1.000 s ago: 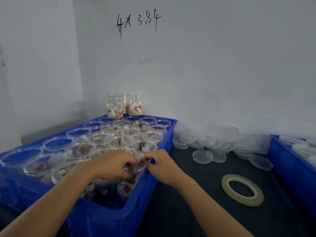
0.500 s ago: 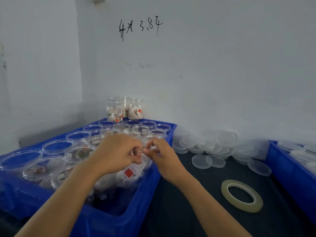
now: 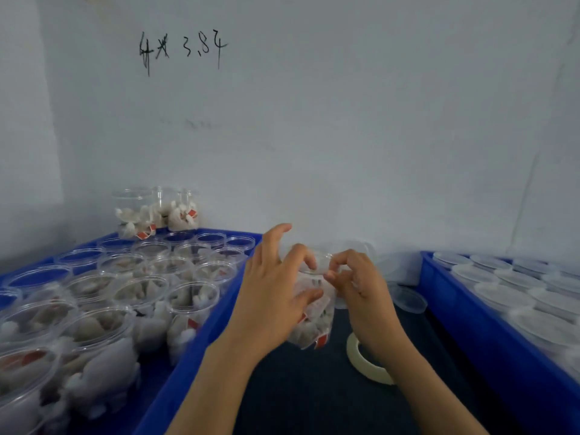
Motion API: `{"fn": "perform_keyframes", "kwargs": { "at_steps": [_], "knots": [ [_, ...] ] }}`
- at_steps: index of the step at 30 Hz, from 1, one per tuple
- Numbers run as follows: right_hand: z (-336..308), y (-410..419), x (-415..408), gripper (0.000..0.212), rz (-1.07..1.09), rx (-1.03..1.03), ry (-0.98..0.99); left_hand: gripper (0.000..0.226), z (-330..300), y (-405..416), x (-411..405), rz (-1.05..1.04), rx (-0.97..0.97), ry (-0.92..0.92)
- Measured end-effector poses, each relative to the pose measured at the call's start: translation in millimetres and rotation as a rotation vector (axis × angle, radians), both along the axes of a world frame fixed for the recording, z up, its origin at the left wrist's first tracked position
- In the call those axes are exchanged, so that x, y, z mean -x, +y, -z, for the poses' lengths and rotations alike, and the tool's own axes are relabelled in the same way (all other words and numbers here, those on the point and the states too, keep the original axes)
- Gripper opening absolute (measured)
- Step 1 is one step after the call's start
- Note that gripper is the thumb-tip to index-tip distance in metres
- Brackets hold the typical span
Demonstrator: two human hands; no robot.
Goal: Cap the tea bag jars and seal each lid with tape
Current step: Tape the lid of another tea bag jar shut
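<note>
- The clear plastic jar of tea bags (image 3: 314, 306) is held upright above the dark bench (image 3: 314, 397), between both hands.
- Left hand (image 3: 273, 296) wraps its side; right hand (image 3: 354, 284) pinches its open rim.
- The loose clear lids (image 3: 408, 298) lie just right, nearest the right grip.

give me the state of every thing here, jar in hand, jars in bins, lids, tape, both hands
held jar: uncapped, lifted over the dark mat
left hand: grips the held jar's side
right hand: pinches at the jar's rim
jars in left bin: open, holding tea bags
jars in right bin: capped
loose lids: lying by the wall
tape roll: flat on the mat, partly hidden by the right forearm
</note>
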State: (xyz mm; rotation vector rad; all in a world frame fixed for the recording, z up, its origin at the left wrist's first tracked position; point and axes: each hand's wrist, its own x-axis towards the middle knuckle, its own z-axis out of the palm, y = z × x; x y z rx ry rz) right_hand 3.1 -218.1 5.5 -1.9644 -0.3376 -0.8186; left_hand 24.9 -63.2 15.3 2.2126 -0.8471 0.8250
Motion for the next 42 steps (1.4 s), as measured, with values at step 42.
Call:
{"fn": "perform_keyframes", "kwargs": {
  "at_steps": [42],
  "knots": [
    [91.0,-47.6,-121.0,0.013,0.345,0.167,0.369,0.095,151.2,-38.6,-64.3,0.416,0.694,0.797]
  ]
}}
